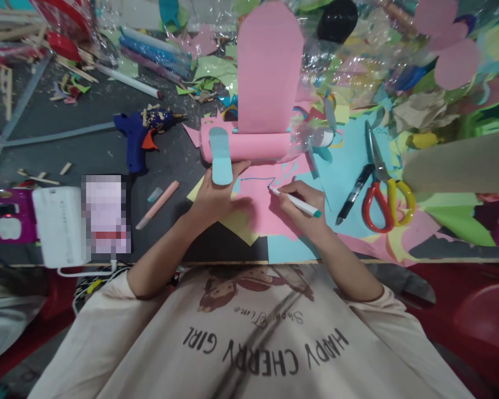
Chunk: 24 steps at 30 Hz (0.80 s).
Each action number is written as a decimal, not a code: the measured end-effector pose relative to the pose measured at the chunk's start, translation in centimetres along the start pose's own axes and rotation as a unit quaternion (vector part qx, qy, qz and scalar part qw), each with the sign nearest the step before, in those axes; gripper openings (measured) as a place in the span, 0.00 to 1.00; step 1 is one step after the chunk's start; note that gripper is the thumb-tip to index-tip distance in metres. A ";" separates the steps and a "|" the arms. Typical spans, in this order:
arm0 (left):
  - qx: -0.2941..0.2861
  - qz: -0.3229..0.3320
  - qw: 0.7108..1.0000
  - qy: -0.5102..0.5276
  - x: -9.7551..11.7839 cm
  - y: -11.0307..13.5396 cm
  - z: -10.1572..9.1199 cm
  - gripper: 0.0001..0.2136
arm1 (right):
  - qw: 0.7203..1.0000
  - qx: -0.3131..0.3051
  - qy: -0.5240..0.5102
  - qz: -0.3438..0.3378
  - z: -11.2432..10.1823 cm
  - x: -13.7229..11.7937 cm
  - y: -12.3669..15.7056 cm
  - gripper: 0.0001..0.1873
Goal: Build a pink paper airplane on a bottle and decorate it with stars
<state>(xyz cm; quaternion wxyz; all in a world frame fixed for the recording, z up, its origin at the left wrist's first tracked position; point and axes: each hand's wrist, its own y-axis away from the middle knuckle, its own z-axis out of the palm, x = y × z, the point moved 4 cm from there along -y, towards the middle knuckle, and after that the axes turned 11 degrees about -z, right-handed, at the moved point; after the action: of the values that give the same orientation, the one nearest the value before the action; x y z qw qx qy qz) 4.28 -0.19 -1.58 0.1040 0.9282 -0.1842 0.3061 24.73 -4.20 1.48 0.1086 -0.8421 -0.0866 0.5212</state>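
My right hand (pixel 305 208) grips a white marker with a teal end (pixel 298 203). Its tip meets a pink sheet of paper (pixel 258 213), where a dark angular line (pixel 258 178) is drawn. Lying flat with fingers apart, my left hand (pixel 214 194) presses on the sheet's left side. A rounded light-blue paper strip (pixel 222 166) hangs over the back of that hand from a rolled pink paper tube (pixel 258 145). Behind the tube, a tall pink paper piece with a rounded top (pixel 270 66) stands up. Yellow paper (pixel 243 230) shows under the pink sheet.
Scissors (pixel 378 202) and a black pen (pixel 355 194) lie at the right on blue paper (pixel 345 149). A blue glue gun (pixel 137 136), a peach marker (pixel 158 205), a phone (pixel 106 213) and a white power bank (pixel 60 226) are left. Paper scraps crowd the back.
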 end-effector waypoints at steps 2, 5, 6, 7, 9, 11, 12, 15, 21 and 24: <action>0.003 0.001 1.000 -0.001 -0.1 0.0 0.0 0.34 | 1.000 -0.004 0.005 -0.003 0.1 -0.1 0.1 0.06; 0.010 0.013 1.000 -0.006 -0.1 0.1 0.0 0.34 | 1.000 -0.010 -0.009 -0.026 0.2 -0.4 0.1 0.05; 0.011 0.017 1.000 -0.007 -0.1 0.1 0.0 0.34 | 0.999 -0.015 -0.012 -0.033 0.2 -0.5 0.2 0.05; 0.011 0.018 1.000 -0.008 -0.1 0.1 0.0 0.35 | 0.999 -0.020 -0.012 -0.036 0.2 -0.6 0.2 0.06; 0.010 0.016 1.000 -0.013 0.0 0.1 0.0 0.35 | 0.999 -0.035 -0.007 -0.036 0.3 -0.7 0.4 0.07; 0.010 0.009 1.000 -0.019 0.0 0.2 0.0 0.34 | 0.998 -0.051 -0.003 -0.033 0.4 -0.7 0.5 0.08; 0.010 0.006 1.000 -0.020 0.1 0.2 0.0 0.34 | 0.998 -0.058 -0.001 -0.033 0.5 -0.7 0.6 0.08; 0.004 0.007 1.000 -0.024 0.2 0.2 0.0 0.33 | 0.997 -0.067 -0.004 -0.036 0.7 -0.7 0.7 0.07; 0.017 0.004 0.999 -0.029 0.3 0.2 0.1 0.31 | 0.993 -0.085 -0.017 -0.076 1.1 -1.1 0.7 0.07; 0.015 0.006 0.999 -0.044 0.4 0.2 0.2 0.30 | 0.991 -0.093 -0.022 -0.093 1.3 -1.1 1.0 0.06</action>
<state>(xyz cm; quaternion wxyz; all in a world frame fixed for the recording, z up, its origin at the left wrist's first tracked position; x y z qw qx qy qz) 4.58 -0.54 -1.48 0.0802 0.9411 -0.1900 0.2679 23.16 -5.35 1.57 0.0758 -0.8252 -0.2155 0.5166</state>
